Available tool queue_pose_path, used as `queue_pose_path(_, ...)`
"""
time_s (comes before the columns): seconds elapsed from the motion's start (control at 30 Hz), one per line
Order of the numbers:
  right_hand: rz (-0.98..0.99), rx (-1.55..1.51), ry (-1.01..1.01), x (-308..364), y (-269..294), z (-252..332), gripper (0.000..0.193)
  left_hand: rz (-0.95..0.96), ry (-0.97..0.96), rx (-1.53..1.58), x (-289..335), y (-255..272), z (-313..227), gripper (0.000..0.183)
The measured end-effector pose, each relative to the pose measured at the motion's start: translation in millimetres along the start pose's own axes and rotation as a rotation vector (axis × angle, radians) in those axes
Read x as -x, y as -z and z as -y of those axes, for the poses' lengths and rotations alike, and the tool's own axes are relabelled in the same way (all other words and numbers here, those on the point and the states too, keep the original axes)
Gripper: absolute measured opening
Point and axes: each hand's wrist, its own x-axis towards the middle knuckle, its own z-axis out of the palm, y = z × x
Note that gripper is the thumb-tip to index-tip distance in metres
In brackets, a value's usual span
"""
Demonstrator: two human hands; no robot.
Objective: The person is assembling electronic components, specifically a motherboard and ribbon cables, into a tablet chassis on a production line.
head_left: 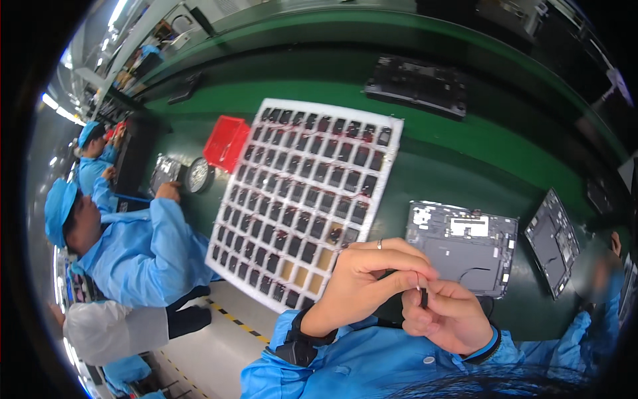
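left hand (369, 282) + right hand (452, 318): pinch black part (424, 298) | white tray (393, 159): black modules (361, 157) in rows | laptop shell (435, 256) ahead | red bin (224, 141) beside tray

"Where does the head view look from?"
"The wearer's head, facing down and forward across the worktop (452, 166)."
"How near?"
"Close: the left hand (365, 272) and right hand (455, 319) sit low, right of centre."
"And its reach?"
"Wide fisheye; straight edges bow, and floor (219, 359) shows lower left."

Matt, foam-looking parts tray (394, 143)
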Motion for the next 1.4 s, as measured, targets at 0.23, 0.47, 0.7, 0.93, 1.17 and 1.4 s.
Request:
queue_pose_path(0.23,-0.46,0.942,0.54,28,13,12,0.035,-0.131,-0.097,-0.627,-16,-42,-6,0.023)
queue_pose_path(0.47,-0.507,1.501,0.909,37,1,39,0.024,-0.011,-0.208,-0.839,-17,-57,-1,0.03)
queue_pose_path(0.7,-0.562,1.404,0.935,36,9,37,0.01,0.053,-0.239,-0.786,-15,-65,-2,0.026)
queue_pose_path(0.93,-0.643,1.091,0.809,33,17,30,0.007,-0.024,0.07,-0.359,-20,-69,7,0.013)
queue_pose_path(1.17,-0.643,0.972,0.703,36,20,34,0.012,-0.095,0.189,-0.318,-20,-69,18,0.011)
queue_pose_path(1.4,-0.673,1.027,0.715,37,27,36,0.01,-0.072,0.107,-0.401,-24,-67,27,0.014)
